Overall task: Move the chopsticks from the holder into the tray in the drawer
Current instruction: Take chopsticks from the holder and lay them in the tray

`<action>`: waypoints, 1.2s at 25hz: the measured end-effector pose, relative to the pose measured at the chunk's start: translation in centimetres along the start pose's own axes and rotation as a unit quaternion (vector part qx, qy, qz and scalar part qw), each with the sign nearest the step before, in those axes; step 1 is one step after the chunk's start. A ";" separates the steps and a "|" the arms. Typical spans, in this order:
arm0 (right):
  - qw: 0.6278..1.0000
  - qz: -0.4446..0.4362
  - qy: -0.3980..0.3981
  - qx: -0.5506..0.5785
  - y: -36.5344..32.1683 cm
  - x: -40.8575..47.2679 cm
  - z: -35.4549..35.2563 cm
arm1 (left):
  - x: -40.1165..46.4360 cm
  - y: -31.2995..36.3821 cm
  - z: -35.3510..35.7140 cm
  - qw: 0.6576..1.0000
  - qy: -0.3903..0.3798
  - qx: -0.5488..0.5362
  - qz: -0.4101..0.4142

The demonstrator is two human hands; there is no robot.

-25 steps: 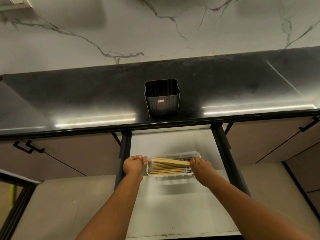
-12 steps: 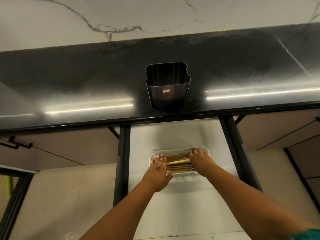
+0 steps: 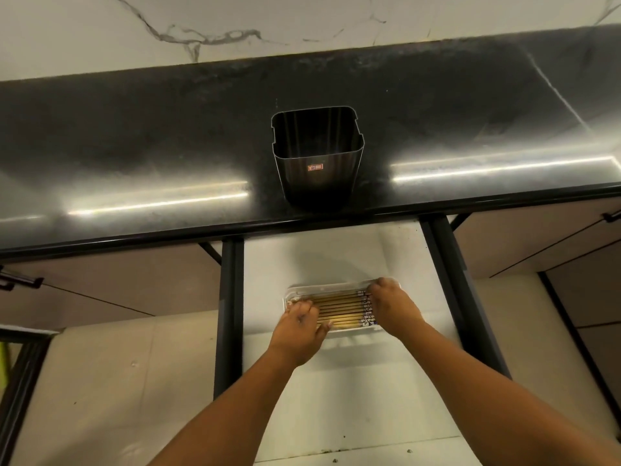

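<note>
Several wooden chopsticks [image 3: 339,309] lie side by side, running left to right, in a clear tray [image 3: 322,287] on the white floor of the open drawer [image 3: 336,250]. My left hand [image 3: 299,326] rests on their left ends, fingers curled down onto them. My right hand [image 3: 391,306] covers their patterned right ends and the tray's right rim. Neither hand lifts anything. The black square holder [image 3: 317,156] stands empty on the dark counter above the drawer.
The glossy black countertop [image 3: 134,146] overhangs the drawer's back. Dark drawer rails [image 3: 230,314] run along both sides. Closed cabinet fronts with black handles [image 3: 20,282] flank the drawer. A marble wall rises behind the counter.
The one chopstick that lay askew on top now lies flat in line with the others. My left hand moved from the tray's left edge onto the chopsticks. The camera moved closer.
</note>
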State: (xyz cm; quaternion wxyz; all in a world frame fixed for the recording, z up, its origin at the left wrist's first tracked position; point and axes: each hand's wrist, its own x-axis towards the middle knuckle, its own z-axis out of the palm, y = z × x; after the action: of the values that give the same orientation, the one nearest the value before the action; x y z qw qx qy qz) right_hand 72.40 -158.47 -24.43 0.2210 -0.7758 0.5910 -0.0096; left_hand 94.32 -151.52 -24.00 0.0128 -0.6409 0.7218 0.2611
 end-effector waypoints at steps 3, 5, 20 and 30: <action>0.954 0.122 0.225 0.158 1.3 -1.0 -0.4 | -0.4 -0.6 0.2 0.968 0.203 -0.129 -0.077; 0.873 0.316 0.165 0.333 2.3 -0.9 -0.6 | 0.1 -1.2 0.0 0.916 0.186 -0.275 -0.227; 0.844 0.376 0.003 0.383 3.2 -1.6 0.4 | 1.0 -1.7 0.6 0.792 0.067 -0.436 -0.422; 0.854 0.360 0.021 0.376 3.3 -2.1 0.4 | 0.6 -2.1 0.6 0.780 0.072 -0.475 -0.401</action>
State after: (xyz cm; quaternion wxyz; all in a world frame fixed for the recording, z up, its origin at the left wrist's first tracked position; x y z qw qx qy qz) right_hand 68.89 -157.11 -25.45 0.4717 -0.3664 0.7844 -0.1675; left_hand 95.96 -151.89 -25.45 -0.2418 -0.8139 0.1827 0.4956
